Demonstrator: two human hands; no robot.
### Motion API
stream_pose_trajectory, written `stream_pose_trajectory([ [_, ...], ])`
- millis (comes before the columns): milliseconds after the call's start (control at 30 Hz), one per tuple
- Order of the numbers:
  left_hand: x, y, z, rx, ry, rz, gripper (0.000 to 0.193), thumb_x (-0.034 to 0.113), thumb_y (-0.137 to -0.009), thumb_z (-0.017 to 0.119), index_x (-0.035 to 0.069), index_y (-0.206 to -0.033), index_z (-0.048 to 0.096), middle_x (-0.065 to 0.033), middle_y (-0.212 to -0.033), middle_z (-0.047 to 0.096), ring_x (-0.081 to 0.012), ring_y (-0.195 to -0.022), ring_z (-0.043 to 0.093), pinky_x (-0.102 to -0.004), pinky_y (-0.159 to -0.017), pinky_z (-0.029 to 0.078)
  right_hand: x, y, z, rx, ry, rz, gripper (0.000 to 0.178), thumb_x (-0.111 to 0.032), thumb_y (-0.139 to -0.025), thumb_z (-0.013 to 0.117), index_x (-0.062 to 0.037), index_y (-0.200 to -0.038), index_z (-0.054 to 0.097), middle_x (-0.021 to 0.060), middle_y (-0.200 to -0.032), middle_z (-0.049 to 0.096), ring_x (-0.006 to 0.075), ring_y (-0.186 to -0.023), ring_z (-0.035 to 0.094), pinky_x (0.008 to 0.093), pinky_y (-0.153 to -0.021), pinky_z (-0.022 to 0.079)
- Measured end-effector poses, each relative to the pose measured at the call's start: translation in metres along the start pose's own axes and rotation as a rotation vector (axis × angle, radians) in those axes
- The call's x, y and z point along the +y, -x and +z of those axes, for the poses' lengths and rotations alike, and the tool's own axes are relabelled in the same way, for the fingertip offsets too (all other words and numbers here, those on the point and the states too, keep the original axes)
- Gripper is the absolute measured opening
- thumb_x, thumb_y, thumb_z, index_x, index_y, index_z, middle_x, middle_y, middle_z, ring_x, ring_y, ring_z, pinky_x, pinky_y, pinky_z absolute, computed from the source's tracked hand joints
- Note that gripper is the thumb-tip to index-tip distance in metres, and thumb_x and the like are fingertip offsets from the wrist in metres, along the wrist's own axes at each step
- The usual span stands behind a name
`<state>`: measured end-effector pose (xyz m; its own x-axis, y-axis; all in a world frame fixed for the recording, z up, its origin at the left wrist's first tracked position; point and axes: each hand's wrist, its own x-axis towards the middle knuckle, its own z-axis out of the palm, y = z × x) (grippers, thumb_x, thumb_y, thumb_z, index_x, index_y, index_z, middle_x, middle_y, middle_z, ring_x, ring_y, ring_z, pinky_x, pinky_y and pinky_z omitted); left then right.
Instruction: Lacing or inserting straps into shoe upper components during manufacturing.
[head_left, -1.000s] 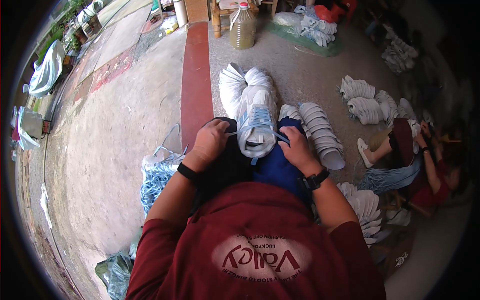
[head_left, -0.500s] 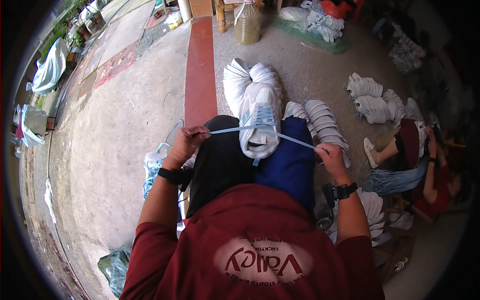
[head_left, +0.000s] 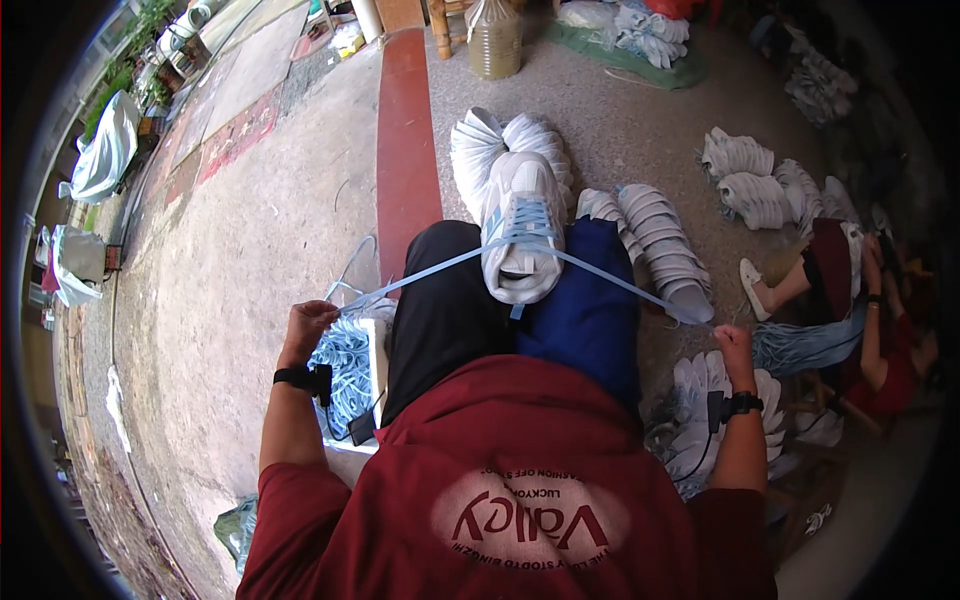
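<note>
Seen from above, a seated person's arms are spread wide to each side, elbows bent. The left hand [head_left: 308,322] is closed in a fist around one end of a pale blue shoelace [head_left: 430,272], and the right hand [head_left: 733,343] pinches the other end, pulling it taut. The lace runs through a white sneaker [head_left: 523,232] resting on the person's knees

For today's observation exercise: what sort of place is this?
Probably an informal outdoor shoe-lacing workplace: stacks of white shoe parts on a concrete floor, a shoe being laced, and a bundle of blue laces.
</note>
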<state>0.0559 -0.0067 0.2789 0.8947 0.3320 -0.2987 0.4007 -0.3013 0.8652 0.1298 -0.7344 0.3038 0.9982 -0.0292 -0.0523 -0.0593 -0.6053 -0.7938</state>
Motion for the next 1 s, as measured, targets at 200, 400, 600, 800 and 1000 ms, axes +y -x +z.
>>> stream_pose_trajectory([
  [200,-0.013,-0.009,0.015,0.102,-0.46,-0.041,0.017,0.011,-0.07,0.072,-0.004,-0.07,0.065,-0.0101,-0.063,0.063,-0.0169,-0.058,0.059,-0.0305,-0.056,0.046,0.044,0.01,-0.004,0.005,0.289,-0.045,0.011,-0.006,-0.069,0.062,0.0044,-0.067,0.06,0.0075,-0.055,0.054,0.0117,-0.057,0.054,0.0283,-0.055,0.042],
  [400,0.081,-0.002,0.075,-0.355,0.325,-0.13,0.015,0.018,-0.078,0.069,0.005,-0.076,0.063,-0.001,-0.063,0.06,-0.0088,-0.055,0.056,-0.021,-0.051,0.042,-0.065,-0.026,0.047,-0.564,0.095,0.129,0.011,-0.005,-0.071,0.063,0.0013,-0.064,0.057,0.0085,-0.056,0.058,0.0146,-0.05,0.056,0.029,-0.048,0.045],
  [600,0.17,-0.013,0.148,-0.863,0.307,0.013,0.012,0.016,-0.082,0.066,0.004,-0.083,0.063,-0.0003,-0.071,0.063,-0.0074,-0.062,0.058,-0.0188,-0.056,0.046,-0.187,-0.067,0.151,-0.637,-0.236,-0.286,0.017,-0.002,-0.075,0.06,0.0009,-0.061,0.05,0.0092,-0.06,0.056,0.0119,-0.056,0.055,0.0245,-0.057,0.046],
  [800,0.176,-0.043,0.187,-0.566,0.468,0.014,0.008,0.015,-0.081,0.066,0.008,-0.081,0.063,0.0019,-0.076,0.061,-0.0069,-0.07,0.056,-0.0203,-0.065,0.046,-0.2,-0.085,0.205,-0.051,-0.25,-0.44,0.022,0.0,-0.071,0.065,0.0021,-0.059,0.047,0.0082,-0.052,0.044,0.0121,-0.055,0.046,0.0285,-0.062,0.044],
  [1000,0.169,-0.043,0.19,-0.548,0.479,0.043,0.009,0.016,-0.082,0.067,0.008,-0.08,0.063,0.0019,-0.074,0.061,-0.0071,-0.068,0.056,-0.0205,-0.065,0.046,-0.191,-0.087,0.215,-0.042,-0.303,-0.17,0.018,-0.003,-0.071,0.064,0.0011,-0.062,0.049,0.0106,-0.055,0.047,0.0177,-0.056,0.051,0.0385,-0.065,0.046],
])
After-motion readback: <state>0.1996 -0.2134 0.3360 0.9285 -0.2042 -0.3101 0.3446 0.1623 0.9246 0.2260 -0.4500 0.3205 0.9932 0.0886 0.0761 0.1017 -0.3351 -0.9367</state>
